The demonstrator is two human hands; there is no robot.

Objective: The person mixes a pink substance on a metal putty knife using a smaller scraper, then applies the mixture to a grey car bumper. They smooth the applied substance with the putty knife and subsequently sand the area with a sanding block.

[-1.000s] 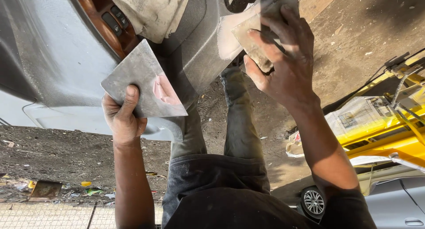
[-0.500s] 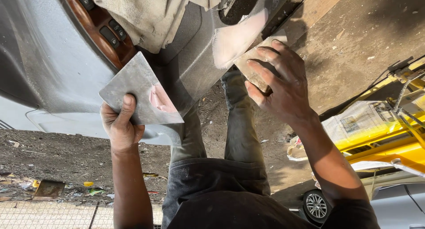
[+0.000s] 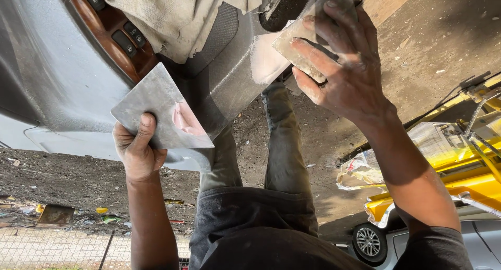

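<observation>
View: head camera, looking down past our own legs in grey trousers [image 3: 250, 197]; the picture appears turned over, with the ground at the top right.
Work surface: we see a grey car door panel [image 3: 57, 77] with a wood-coloured switch strip [image 3: 112, 32] and a beige cloth [image 3: 172, 14] draped over its upper part.
Left hand: our left hand [image 3: 136, 150] is closed, thumb on top, around the lower corner of a flat grey metal board [image 3: 156, 110].
Board: it is tilted and lies over the door panel's edge; a smear of pinkish filler [image 3: 185, 121] sits near its right corner.
Right hand: our right hand [image 3: 339, 66] is spread, fingers extended, and presses a pale flat spreader [image 3: 300, 40] against the panel.
Filler patch: a whitish patch [image 3: 266, 61] lies on the panel just left of the spreader, touching it.
Change, right hand: compared with half a second ago, the hand and spreader sit higher and further right in the frame, and more of the whitish patch is uncovered.
Change, left hand: the grip on the board is unchanged; the board keeps the same tilt.
Surroundings: dirt ground [image 3: 428, 40], a yellow frame [image 3: 469, 171], crumpled plastic wrap [image 3: 376, 165] and a car wheel [image 3: 369, 242] lie to the right.
</observation>
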